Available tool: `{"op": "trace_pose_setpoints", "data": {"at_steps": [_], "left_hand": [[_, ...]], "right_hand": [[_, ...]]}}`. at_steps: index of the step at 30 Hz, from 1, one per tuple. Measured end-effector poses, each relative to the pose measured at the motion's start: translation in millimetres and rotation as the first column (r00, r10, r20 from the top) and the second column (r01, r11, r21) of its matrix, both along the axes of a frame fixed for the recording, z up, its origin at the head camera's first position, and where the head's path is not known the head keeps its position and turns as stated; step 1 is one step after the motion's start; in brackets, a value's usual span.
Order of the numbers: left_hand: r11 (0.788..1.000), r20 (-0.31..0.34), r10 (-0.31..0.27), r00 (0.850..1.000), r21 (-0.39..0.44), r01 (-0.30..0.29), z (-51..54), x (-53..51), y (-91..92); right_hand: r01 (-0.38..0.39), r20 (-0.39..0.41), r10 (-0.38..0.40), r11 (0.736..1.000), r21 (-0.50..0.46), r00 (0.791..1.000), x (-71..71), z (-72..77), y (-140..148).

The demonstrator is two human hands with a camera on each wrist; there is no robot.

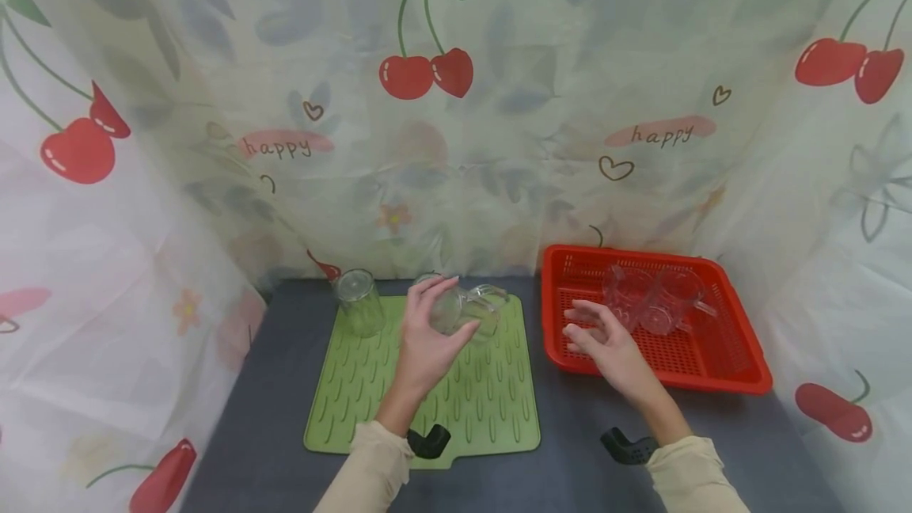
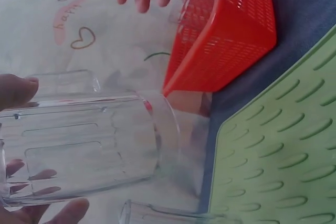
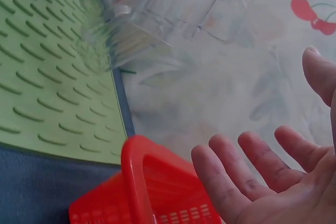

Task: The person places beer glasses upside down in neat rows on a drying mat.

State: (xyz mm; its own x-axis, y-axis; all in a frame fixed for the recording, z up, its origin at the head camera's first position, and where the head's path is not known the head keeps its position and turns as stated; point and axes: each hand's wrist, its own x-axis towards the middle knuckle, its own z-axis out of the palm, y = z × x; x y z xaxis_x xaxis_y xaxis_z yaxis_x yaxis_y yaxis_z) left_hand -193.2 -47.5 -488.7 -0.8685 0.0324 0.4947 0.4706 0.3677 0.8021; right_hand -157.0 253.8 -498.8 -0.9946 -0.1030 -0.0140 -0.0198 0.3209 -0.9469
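My left hand [image 1: 426, 343] grips a clear glass mug [image 1: 446, 310] above the green mat [image 1: 427, 386]; in the left wrist view the mug [image 2: 84, 153] lies sideways between thumb and fingers. More clear glass [image 1: 484, 324] shows just right of it, overlapping it in the head view. At the mat's back left corner stands another clear glass [image 1: 359, 305], its closed end up. My right hand [image 1: 618, 356] holds nothing, its fingers spread and slightly bent, over the front left part of the red basket [image 1: 712, 382]. In the right wrist view the palm [image 3: 273, 198] shows bare.
Inside the red basket, clear glass mugs [image 1: 659, 299] lie close together toward the back. The basket stands right of the mat on a dark grey table [image 1: 264, 394]. A patterned curtain [image 1: 499, 204] hangs behind and on both sides.
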Motion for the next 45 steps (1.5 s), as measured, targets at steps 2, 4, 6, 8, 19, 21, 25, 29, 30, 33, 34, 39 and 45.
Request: {"op": "trace_pose_setpoints", "data": {"at_steps": [2,4,6,8,19,21,25,29,30,33,34,39,45], "left_hand": [[1.0,0.009,0.008,1.0,-0.013,-0.008,0.3,-3.3,1.4],[1.0,0.024,0.018,1.0,-0.021,-0.018,2.4,-6.0,2.6],[0.999,0.036,0.031,0.999,-0.034,-0.03,4.9,-8.7,4.4],[0.998,0.05,0.044,0.998,-0.054,-0.041,7.1,-11.9,7.4],[0.989,0.082,0.056,0.995,-0.138,-0.044,3.8,-37.1,36.5],[0.985,0.087,0.061,0.994,-0.165,-0.046,2.7,-42.6,39.1],[0.972,0.126,0.068,0.99,-0.231,-0.037,-0.1,-54.0,43.8],[0.962,0.176,0.063,0.982,-0.272,-0.013,-4.0,-63.1,50.4],[0.961,0.192,0.061,0.98,-0.276,-0.005,-4.9,-64.6,52.0],[0.958,0.246,0.058,0.967,-0.286,0.015,-8.4,-69.2,56.4],[0.957,0.265,0.058,0.963,-0.291,0.022,-9.6,-70.7,57.5],[0.942,0.319,0.066,0.945,-0.332,0.046,-18.6,-78.4,62.5],[0.897,0.311,0.094,0.946,-0.439,0.055,-31.2,-84.6,69.7]], "right_hand": [[0.005,-0.004,-0.005,1.0,0.01,1.0,-0.4,0.6,3],[0.008,-0.008,-0.008,1.0,0.012,1.0,-0.5,1.7,5],[0.014,-0.006,-0.014,1.0,0.015,1.0,-0.8,3.3,7],[0.028,-0.002,-0.028,0.999,0.029,1.0,-0.6,5.7,9],[0.142,-0.014,-0.141,0.98,0.142,0.99,-6.3,18.4,20],[0.144,-0.015,-0.144,0.978,0.149,0.99,-6.9,18.3,21],[0.152,-0.017,-0.151,0.976,0.156,0.988,-6.9,16.5,23],[0.155,-0.014,-0.154,0.977,0.149,0.988,-6.6,14.8,24],[0.155,-0.014,-0.154,0.977,0.145,0.988,-6.7,14.4,24],[0.155,-0.018,-0.153,0.979,0.134,0.988,-7.3,13.6,25],[0.155,-0.02,-0.154,0.979,0.131,0.988,-7.6,13.3,25],[0.162,-0.02,-0.161,0.978,0.132,0.987,-8.3,12.0,25],[0.159,-0.008,-0.16,0.981,0.115,0.987,-7.9,9.9,25]]}}
